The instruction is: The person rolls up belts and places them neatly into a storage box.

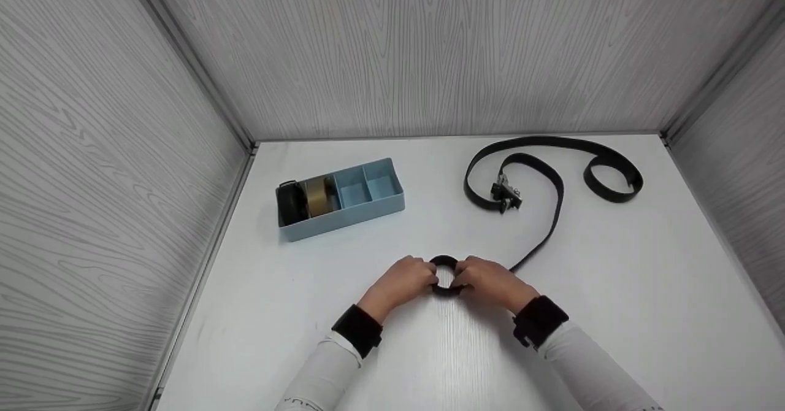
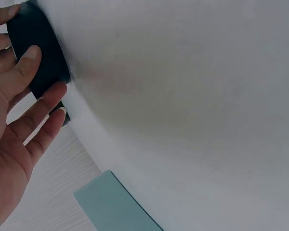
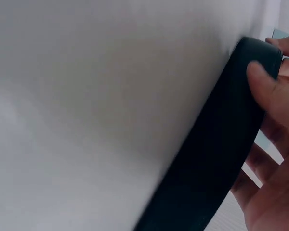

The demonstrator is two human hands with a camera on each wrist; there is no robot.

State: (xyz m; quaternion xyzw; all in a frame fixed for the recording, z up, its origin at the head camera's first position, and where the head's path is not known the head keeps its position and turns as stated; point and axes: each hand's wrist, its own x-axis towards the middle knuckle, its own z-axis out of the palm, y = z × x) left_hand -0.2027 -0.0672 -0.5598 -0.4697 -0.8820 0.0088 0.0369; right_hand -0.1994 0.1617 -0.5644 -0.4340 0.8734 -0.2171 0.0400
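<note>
A black belt (image 1: 444, 292) is bent into a small loop low over the white table, between my two hands. My left hand (image 1: 406, 281) holds the loop's left side. In the left wrist view its thumb (image 2: 30, 58) presses the outer face of the belt (image 2: 41, 48). My right hand (image 1: 490, 281) grips the right side, the thumb (image 3: 260, 82) flat on the strap (image 3: 207, 144) in the right wrist view. From the right hand the strap runs back and curves up to metal buckle hardware (image 1: 506, 193).
A light blue divided box (image 1: 343, 218) stands at the back left; a rolled black belt (image 1: 291, 202) and a rolled tan one (image 1: 317, 197) sit in its left compartments. Another black strap (image 1: 552, 143) arcs from the buckles to a loose curl at right. Grey panels (image 1: 429, 55) wall the table.
</note>
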